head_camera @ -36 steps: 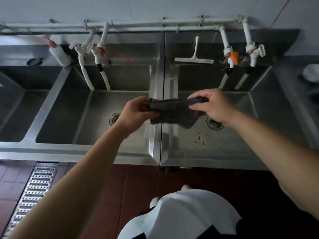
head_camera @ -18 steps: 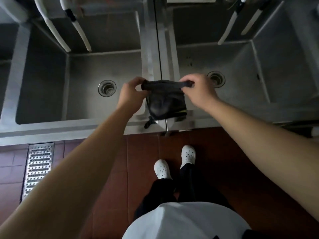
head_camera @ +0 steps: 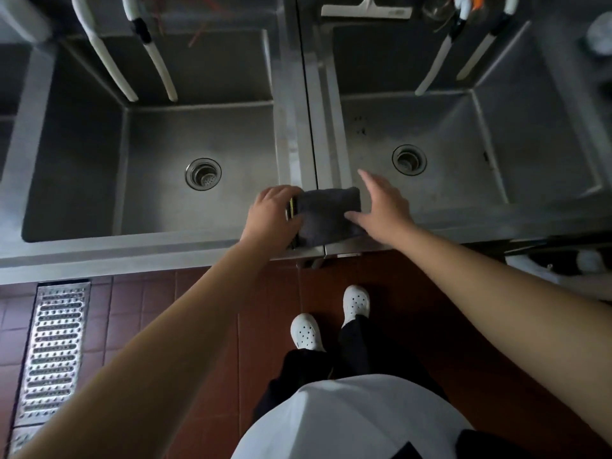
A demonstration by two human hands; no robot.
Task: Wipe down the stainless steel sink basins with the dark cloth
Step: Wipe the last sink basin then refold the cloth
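I see dark cloth (head_camera: pixel 326 215) on divider between sink basins (head_camera: pixel 198 193) | left hand (head_camera: pixel 273 215) grips its edge | right hand (head_camera: pixel 381 207) spread, apparently touching it

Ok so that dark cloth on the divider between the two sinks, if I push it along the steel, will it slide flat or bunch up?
The dark cloth looks soft and folded, draping over the front rim, so it will probably bunch unless pressed flat. It seems light; the left hand grips one edge easily. With the right hand spread on it, it should glide on smooth steel.
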